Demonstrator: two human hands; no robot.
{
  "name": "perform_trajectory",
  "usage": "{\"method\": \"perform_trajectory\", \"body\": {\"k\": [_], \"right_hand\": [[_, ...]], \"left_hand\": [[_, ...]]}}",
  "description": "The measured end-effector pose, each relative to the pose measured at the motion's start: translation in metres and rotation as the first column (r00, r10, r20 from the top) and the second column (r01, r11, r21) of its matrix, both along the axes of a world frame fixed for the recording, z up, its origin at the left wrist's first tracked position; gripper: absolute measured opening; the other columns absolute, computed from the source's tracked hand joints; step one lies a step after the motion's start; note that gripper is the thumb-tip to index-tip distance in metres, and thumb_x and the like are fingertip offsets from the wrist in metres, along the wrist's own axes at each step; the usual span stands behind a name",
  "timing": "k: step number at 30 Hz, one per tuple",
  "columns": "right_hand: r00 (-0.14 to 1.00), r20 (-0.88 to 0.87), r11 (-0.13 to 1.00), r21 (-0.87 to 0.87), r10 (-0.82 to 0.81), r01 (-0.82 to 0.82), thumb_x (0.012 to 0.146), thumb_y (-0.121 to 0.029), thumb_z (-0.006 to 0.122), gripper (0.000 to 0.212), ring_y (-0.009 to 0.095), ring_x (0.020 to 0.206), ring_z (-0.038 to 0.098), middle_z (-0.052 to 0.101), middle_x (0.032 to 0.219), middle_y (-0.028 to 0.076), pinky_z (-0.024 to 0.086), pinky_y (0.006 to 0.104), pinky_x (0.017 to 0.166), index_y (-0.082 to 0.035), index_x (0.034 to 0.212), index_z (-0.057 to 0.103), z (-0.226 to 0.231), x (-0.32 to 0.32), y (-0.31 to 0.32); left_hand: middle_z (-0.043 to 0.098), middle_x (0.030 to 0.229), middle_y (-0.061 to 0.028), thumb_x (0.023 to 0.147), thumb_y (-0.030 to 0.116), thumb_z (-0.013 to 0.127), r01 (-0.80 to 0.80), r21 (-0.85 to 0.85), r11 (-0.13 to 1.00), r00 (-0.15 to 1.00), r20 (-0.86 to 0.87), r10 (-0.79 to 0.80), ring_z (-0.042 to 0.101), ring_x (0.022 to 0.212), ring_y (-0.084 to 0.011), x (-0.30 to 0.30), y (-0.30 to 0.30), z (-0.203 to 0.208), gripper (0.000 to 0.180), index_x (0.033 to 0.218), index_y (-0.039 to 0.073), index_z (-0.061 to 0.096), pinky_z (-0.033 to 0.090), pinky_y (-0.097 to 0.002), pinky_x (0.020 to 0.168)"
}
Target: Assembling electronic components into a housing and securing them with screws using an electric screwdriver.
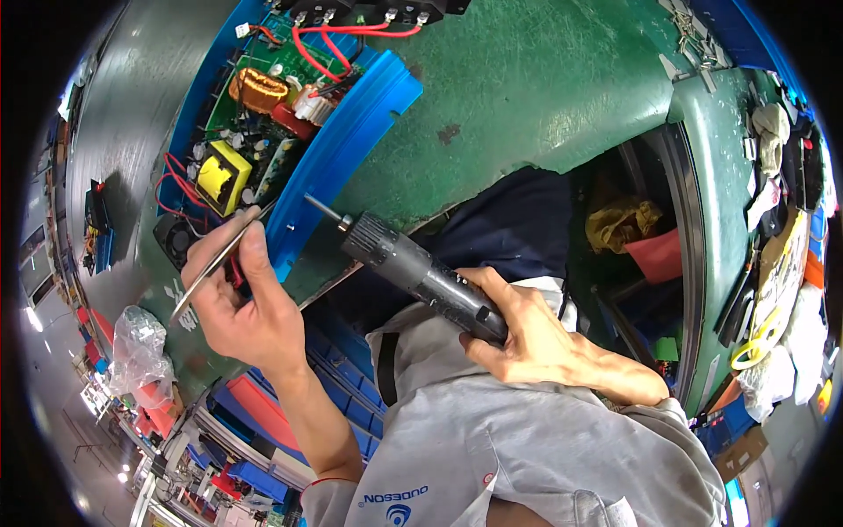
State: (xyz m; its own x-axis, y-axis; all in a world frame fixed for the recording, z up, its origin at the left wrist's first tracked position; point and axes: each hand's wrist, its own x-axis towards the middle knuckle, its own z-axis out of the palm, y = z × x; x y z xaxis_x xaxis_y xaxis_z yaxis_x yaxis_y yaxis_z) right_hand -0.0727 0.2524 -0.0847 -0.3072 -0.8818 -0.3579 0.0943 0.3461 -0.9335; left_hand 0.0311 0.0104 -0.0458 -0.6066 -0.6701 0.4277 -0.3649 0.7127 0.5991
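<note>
My left hand [255,312] is closed on a pair of metal tweezers [205,279], whose upper end reaches the inside of a blue metal housing [335,167]. Wrapped round a black electric screwdriver [413,270] is my right hand [524,338]. The screwdriver's bit points at the housing's side wall and seems just apart from it. On that wall a small screw [291,227] shows near the bit. Inside the housing lies a green circuit board [303,66] with a copper coil [261,89] and a yellow transformer [222,176]. A black fan [176,235] is partly hidden behind my left hand.
The housing rests on a worn green bench top [518,79]. Loose screws [694,35] lie at the far right. Yellow-handled scissors [760,341] and other items crowd the right side. At left are a clear plastic bag [139,347] and another blue unit [100,237].
</note>
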Motion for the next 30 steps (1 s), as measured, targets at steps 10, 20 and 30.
{"method": "perform_trajectory", "body": {"k": [10,20,30], "right_hand": [[0.472,0.882,0.993,0.061,-0.005,-0.103,0.101,-0.071,0.027,0.081,0.01,0.067,0.057,0.066,0.075,0.002,0.044,0.0253,0.062,-0.004,0.127,0.064,-0.019,-0.021,-0.001],[0.55,0.835,0.982,0.122,-0.022,-0.145,0.097,-0.077,0.028,0.094,0.019,0.059,0.056,0.062,0.069,0.013,0.044,0.0315,0.056,0.007,0.126,0.061,0.013,-0.027,-0.006],[0.451,0.888,0.975,0.171,-0.09,-0.142,0.095,-0.078,0.03,0.098,0.022,0.056,0.056,0.062,0.066,0.014,0.043,0.0336,0.055,0.011,0.121,0.06,0.012,-0.025,-0.005]], "left_hand": [[0.07,0.094,-0.0129,0.092,-0.002,0.07,-0.008,-0.049,0.999,0.999,-0.035,0.006,0.066,0.085,-0.0242,0.0,-0.003,0.003,0.011,0.1,-0.001,0.063,0.053,-0.0335,0.078],[0.074,0.096,-0.0121,0.084,-0.008,0.074,0.045,0.052,0.998,0.998,-0.046,-0.042,0.071,0.081,-0.0266,0.007,-0.004,0.015,0.023,0.101,0.001,0.063,0.056,-0.0331,0.071],[0.075,0.094,-0.0106,0.084,-0.003,0.076,0.105,0.115,0.988,0.988,-0.125,-0.091,0.07,0.078,-0.024,0.012,-0.015,0.006,0.025,0.103,0.005,0.063,0.054,-0.0315,0.065]]}}
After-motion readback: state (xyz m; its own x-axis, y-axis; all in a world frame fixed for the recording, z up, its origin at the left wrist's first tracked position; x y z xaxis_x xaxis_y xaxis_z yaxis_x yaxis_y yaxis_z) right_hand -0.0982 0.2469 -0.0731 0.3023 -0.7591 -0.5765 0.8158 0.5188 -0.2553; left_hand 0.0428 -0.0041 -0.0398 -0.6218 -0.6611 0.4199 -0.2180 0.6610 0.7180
